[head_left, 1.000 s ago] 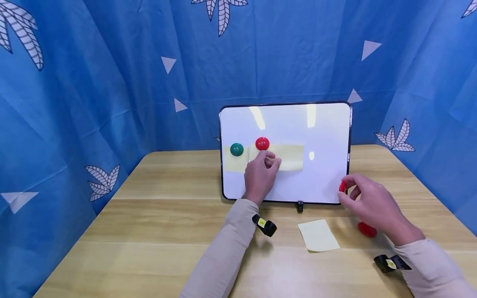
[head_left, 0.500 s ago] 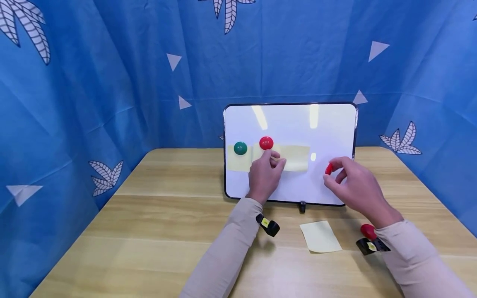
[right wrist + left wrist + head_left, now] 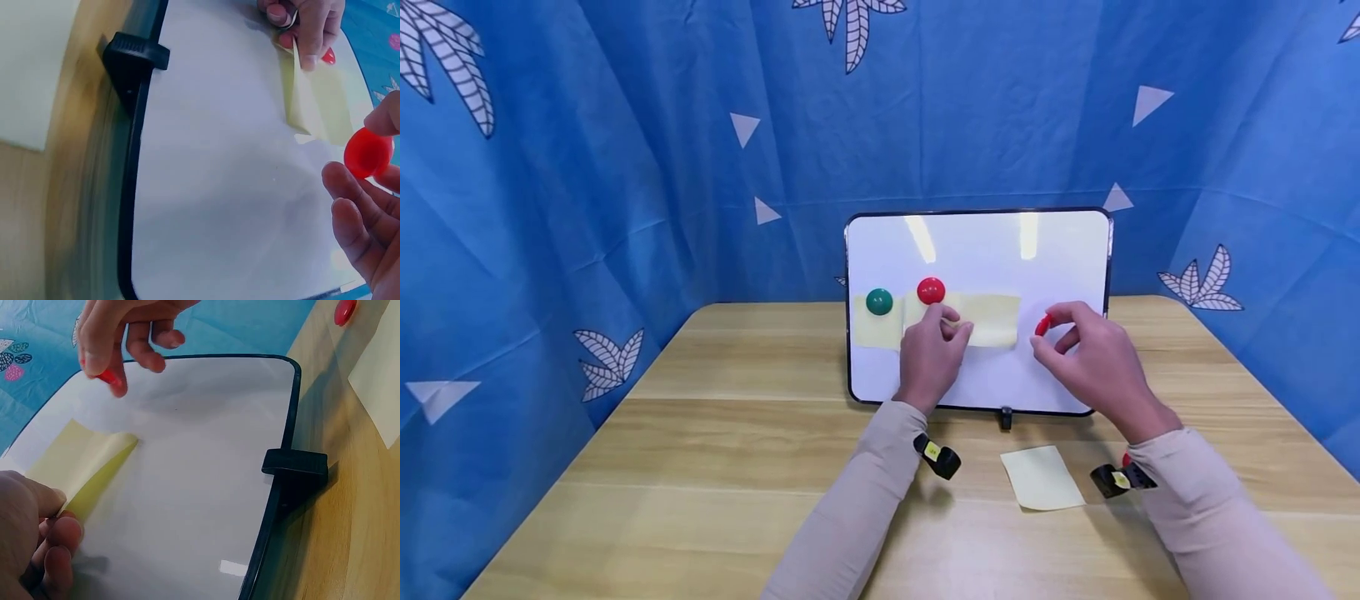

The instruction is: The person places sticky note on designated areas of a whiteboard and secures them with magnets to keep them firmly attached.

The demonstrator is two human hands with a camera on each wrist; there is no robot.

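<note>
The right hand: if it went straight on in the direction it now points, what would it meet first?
Probably the yellow note pinched by the left hand; the red magnet held in the right hand would touch first. Depth is unclear, so the whiteboard just beside the note is possible too.

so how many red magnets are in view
3: one red magnet on the whiteboard, one pinched in the right hand, one on the table. More could be hidden.
</note>
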